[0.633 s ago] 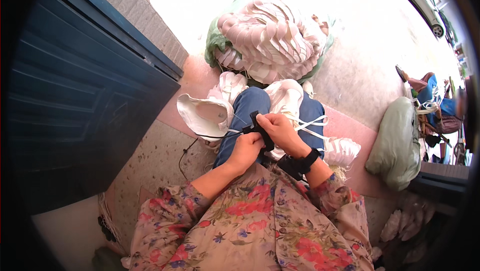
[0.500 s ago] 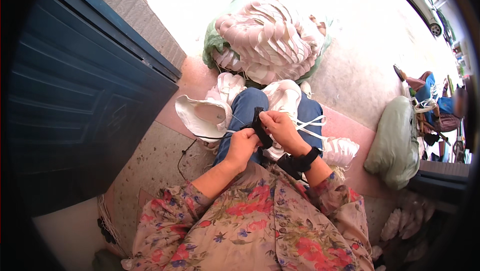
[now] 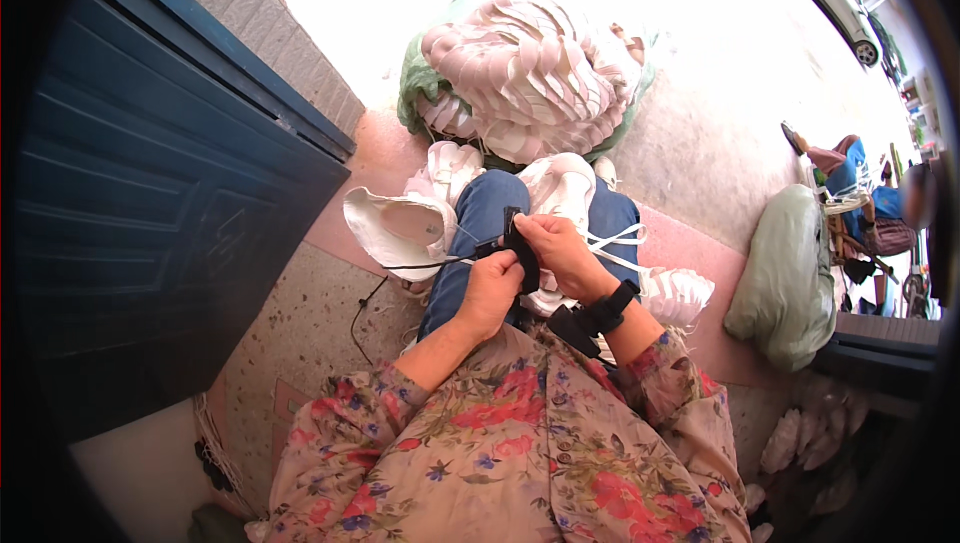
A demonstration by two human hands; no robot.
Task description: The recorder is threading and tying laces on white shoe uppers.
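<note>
Over my lap, both hands work at a black strap (image 3: pixel 523 261) that is bent into a curve. My left hand (image 3: pixel 485 293) pinches its lower left part, and a thin black cord (image 3: pixel 415 266) runs leftward from beside these fingers. My right hand (image 3: pixel 560 251) grips the strap's upper part between thumb and fingers. Around my right wrist sits a black band (image 3: pixel 607 313) with a dark box-shaped piece. A white shoe upper (image 3: pixel 558 186) with loose laces (image 3: pixel 625 240) lies between my knees, just beyond my hands. Another white upper (image 3: pixel 385 228) rests by my left knee.
A big heap of white-pink shoe uppers (image 3: pixel 530 73) in a green sack stands ahead. More uppers (image 3: pixel 680 295) lie beside my right leg. A blue door (image 3: pixel 180 193) closes off the left. Rightward are a full pale-green sack (image 3: pixel 785 278) and another person (image 3: pixel 860 188).
The thin black cord now stretches out leftward from my left hand. The strap is bent more between my hands, which stay close together. The view has shifted slightly.
</note>
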